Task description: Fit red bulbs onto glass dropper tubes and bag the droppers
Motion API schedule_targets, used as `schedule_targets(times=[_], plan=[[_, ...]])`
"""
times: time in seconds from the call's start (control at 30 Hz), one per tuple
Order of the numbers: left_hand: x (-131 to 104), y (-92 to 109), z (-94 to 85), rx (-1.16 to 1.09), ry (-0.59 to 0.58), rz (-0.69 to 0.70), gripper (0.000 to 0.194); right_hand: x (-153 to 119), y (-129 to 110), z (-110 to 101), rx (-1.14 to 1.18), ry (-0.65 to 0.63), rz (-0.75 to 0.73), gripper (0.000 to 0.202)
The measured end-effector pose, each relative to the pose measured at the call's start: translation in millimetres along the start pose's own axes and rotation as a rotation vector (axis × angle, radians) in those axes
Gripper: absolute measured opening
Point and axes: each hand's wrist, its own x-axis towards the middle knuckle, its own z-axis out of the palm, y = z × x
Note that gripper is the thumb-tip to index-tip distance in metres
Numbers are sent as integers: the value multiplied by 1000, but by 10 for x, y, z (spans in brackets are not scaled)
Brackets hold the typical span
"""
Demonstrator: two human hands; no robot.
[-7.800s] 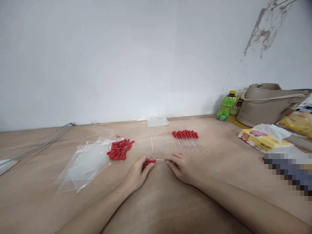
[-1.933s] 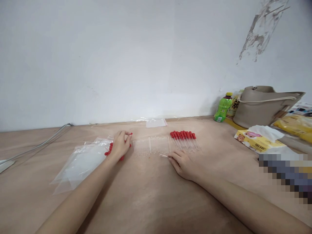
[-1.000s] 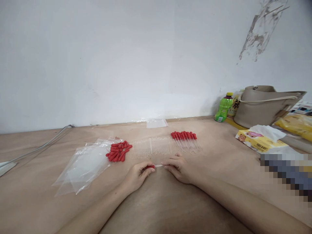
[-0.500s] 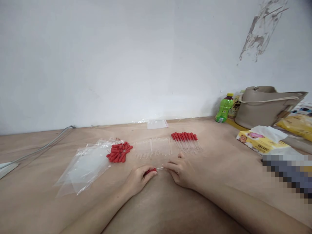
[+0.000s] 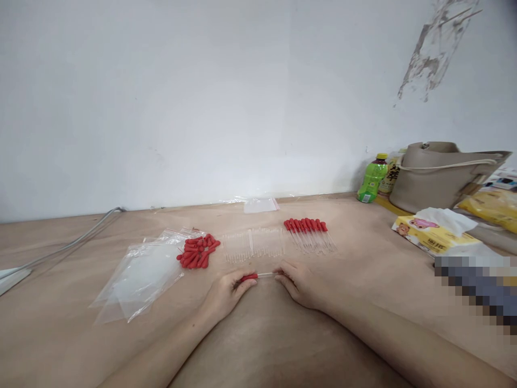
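My left hand (image 5: 226, 292) is closed on a red rubber dropper bulb (image 5: 249, 277). A clear dropper tube (image 5: 265, 275) runs from the bulb's mouth to my right hand (image 5: 297, 283), whose fingers pinch its other end. Beyond my hands lies a row of loose clear tubes (image 5: 252, 245), side by side. To their left is a pile of red bulbs (image 5: 197, 252). On the right, several droppers (image 5: 309, 234) lie in a row, red bulbs pointing toward the wall.
Clear plastic zip bags (image 5: 141, 275) overlap at left, and a small one (image 5: 260, 205) lies near the wall. At right stand a green bottle (image 5: 372, 179), a beige bag (image 5: 428, 178) and a yellow tissue pack (image 5: 432, 234). A grey cable (image 5: 84, 234) runs along the left.
Both hands have shifted slightly toward the wall. My right hand has moved a little away from my left, and more of the clear tube shows between them.
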Motion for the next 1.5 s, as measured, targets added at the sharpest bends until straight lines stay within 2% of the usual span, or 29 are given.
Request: schedule_targets(times=[0.23,0.37,0.6,0.93,1.2,1.5], plan=[[-15,-7,38,-69,-23,-44,20,-8,22,39,-9,51,-49,16],[-24,10,26,-98,-78,-65,20,-5,14,28,9,69,-98,16],[-28,22,23,-108,-123,-103,21,-7,20,57,9,33,-79,17],[-19,36,18,-96,-123,-61,20,20,-97,24,-54,-9,-65,23],[-19,49,2,-62,-119,5,19,6,-66,59,-171,-57,-52,27],[-18,49,-12,-63,-144,15,22,23,-60,84,-212,-95,-37,28]])
